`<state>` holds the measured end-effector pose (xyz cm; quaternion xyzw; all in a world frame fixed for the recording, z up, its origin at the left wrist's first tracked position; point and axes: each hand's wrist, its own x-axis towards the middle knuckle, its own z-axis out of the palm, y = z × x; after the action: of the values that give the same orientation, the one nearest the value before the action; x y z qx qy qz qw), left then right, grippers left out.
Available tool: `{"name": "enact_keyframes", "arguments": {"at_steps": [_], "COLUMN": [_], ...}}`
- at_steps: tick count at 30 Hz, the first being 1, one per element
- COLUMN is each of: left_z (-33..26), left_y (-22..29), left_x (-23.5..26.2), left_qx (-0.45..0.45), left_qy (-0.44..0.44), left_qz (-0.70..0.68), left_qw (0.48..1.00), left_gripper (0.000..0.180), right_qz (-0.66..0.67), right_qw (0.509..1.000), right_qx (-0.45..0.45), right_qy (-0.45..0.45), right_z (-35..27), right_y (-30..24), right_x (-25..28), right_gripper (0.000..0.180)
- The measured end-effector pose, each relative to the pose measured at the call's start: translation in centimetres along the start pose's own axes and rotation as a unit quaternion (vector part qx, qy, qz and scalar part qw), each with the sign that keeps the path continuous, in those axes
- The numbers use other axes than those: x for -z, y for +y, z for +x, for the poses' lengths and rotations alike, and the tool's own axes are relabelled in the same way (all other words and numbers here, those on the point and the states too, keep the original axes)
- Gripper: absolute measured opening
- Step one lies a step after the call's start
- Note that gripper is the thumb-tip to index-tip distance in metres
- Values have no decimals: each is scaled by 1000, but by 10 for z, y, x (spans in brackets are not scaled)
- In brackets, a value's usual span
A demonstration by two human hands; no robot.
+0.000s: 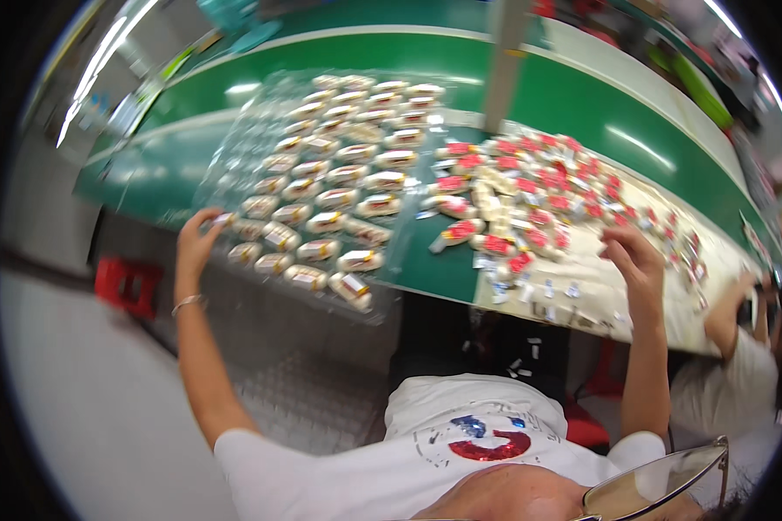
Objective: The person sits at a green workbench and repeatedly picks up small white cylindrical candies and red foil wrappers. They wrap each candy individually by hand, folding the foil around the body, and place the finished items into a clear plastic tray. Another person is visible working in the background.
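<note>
Head view. Left hand (195,243): fingers pinched on the near left corner of a clear plastic tray (235,156) of small wrapped packets (339,187), overhanging the green table (582,100) edge. Tray likely light, flimsy; support both corners. Right hand (632,256): fingers curled together among loose red-labelled packets (530,200).

the green table (582,95) has bare room along its far side and in a thin strip (417,260) between the clear sheet (243,148) full of small packs (339,174) and the big pile (530,191) of red packs, so a hand could slip through there. a grey post (504,61) stands at the back in the middle and blocks that way. the left hand (195,243) sits at the sheet's near corner, the right hand (630,256) at the pile's edge, and another person's arm (730,313) crowds the right end.
</note>
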<state>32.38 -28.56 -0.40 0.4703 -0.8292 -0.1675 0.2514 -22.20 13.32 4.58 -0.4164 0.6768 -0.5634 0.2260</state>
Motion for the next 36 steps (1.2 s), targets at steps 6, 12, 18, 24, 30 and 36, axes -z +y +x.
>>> {"name": "enact_keyframes", "arguments": {"at_steps": [6, 12, 18, 24, 30, 36], "left_z": [18, 22, 26, 14, -4, -60], "left_y": [-16, -33, 1, 26, 206, 386], "left_x": [8, 11, 0, -13, -70, -149], "left_qx": [-78, -43, -101, 5, -94, -307], "left_qy": [-78, -105, -115, -15, -62, -182], "left_qz": [21, 76, 362, 208, -102, -153], "left_qw": [994, 991, 919, 978, 988, 922], "left_gripper": [18, 23, 28, 39, 29, 29], "right_qz": [-40, -64, -216, -411, -398, -346], "right_qw": [995, 979, 911, 837, 877, 931], "right_qx": [0, -5, 6, 28, 35, 25], "right_qy": [86, 196, 351, 360, 266, 116], "right_z": [4, -24, -56, -61, -47, 2], "right_y": [19, 69, 112, 137, 163, 154], "right_x": [48, 104, 180, 253, 300, 276], "right_gripper": [20, 19, 19, 30, 47, 51]}}
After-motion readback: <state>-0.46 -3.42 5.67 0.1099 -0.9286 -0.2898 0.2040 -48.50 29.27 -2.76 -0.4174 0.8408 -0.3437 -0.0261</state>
